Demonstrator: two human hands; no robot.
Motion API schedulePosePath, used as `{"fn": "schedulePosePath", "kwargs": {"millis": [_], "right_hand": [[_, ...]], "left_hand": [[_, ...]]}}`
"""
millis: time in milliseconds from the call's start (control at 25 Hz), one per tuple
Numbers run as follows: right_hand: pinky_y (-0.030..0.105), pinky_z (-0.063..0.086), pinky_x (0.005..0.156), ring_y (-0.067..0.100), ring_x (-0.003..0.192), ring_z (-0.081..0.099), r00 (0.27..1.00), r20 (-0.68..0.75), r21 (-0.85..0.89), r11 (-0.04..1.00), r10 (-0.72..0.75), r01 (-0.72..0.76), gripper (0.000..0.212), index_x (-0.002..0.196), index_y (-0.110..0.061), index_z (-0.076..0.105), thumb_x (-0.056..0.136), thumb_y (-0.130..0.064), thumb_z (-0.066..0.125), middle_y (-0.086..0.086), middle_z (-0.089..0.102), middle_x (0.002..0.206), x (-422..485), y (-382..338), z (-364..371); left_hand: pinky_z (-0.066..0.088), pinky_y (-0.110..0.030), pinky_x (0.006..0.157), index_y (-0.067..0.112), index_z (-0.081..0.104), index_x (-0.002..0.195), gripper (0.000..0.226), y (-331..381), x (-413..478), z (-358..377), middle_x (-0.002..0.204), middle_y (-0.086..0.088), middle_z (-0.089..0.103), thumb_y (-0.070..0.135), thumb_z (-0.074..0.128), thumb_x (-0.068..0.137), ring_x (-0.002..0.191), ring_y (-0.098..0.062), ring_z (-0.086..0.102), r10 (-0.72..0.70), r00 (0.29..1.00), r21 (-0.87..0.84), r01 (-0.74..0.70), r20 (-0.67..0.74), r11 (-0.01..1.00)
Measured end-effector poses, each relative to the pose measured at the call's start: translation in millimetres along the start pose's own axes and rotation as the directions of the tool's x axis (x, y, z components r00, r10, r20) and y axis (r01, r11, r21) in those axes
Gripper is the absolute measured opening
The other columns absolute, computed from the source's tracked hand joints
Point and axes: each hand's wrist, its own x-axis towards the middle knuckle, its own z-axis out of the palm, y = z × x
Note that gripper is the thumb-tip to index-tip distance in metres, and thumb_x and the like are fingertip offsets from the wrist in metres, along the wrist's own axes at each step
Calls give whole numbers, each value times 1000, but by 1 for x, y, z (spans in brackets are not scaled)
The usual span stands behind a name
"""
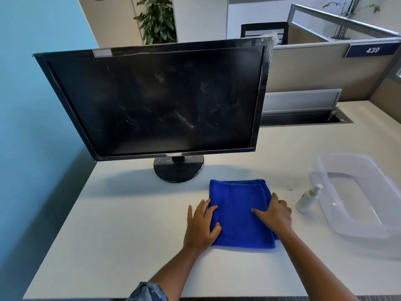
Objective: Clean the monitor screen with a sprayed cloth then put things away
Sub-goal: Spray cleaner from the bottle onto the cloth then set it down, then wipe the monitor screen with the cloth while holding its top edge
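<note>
— What are your hands doing?
— My left hand [201, 222] lies with fingers spread on the near left edge of the blue cloth [238, 211]. My right hand [275, 213] presses flat on its right side. Neither one grips anything. The cloth sits folded on the worktop [130, 224], in front of the monitor [152, 98].
— And the spray?
— The spray bottle [308, 198] stands just right of the cloth, beside the clear bin [347, 157], not in it.
— How far along are you?
— Hard to say. The screen shows streaks and smears, so I judge the wiping is either not begun or unfinished. All the putting away is left, since cloth and bottle are both outside the bin.
</note>
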Motion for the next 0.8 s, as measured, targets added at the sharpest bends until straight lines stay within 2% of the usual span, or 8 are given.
{"fn": "schedulePosePath", "kwargs": {"millis": [80,160,200,280,400,520,680,800], "right_hand": [[39,47,70,31,91,53,995,59,192,977,85,-95,75,125,-7,40,69,-37,80,17,45,124,8,-7,-2],[34,45,59,24,80,54,975,180,421,886,127,-193,60,107,-5,47,65,-26,85,16,54,116,13,-13,-5],[34,47,59,24,80,56,956,258,513,820,137,-256,55,101,-5,50,63,-21,86,17,58,112,15,-14,-8],[42,54,71,30,88,62,882,444,585,695,158,-419,53,99,-4,57,58,-16,88,18,65,109,20,-13,-18],[51,51,89,37,105,63,748,663,609,554,38,-568,74,114,-6,64,47,-15,92,17,70,111,18,-7,-30],[51,50,91,38,105,62,705,696,672,470,-136,-573,82,120,-4,61,44,-17,92,19,67,115,15,5,-30],[47,55,69,38,82,67,652,682,731,337,-331,-593,81,114,0,61,42,-18,91,24,68,100,8,16,-33],[49,55,70,40,83,68,692,632,774,240,-349,-586,63,111,-3,64,52,-16,82,24,69,103,-2,13,-33]], "left_hand": [[-4,-44,114,21,42,134,51,0,0,1,149,-1,33,40,43,87,140,-17,21,2,1000,5,-2,-1,1000],[-4,-44,114,20,43,134,51,-1,-1,2,149,-2,34,40,44,87,140,-17,22,7,1000,6,-7,-6,1000],[-3,-45,114,20,43,134,51,-1,-1,2,149,-2,34,40,45,87,140,-17,23,9,1000,3,-9,-13,1000],[-3,-45,114,20,44,133,50,-1,0,1,148,-2,36,39,45,87,139,-17,25,10,999,-12,-10,-30,1000],[-3,-43,114,21,41,135,52,0,-1,1,148,-2,36,39,44,87,138,-17,27,4,999,-39,-5,-39,999],[-4,-39,115,22,35,139,56,0,-1,0,149,1,34,39,44,88,140,-14,23,-22,999,-88,19,-32,996],[-6,-38,116,22,28,143,63,0,0,0,152,3,29,38,47,86,141,-11,18,-42,999,-89,40,-23,995],[-4,-41,117,23,27,143,63,1,-1,1,153,3,27,38,49,86,142,-11,17,-39,999,-60,38,-17,997]]}}
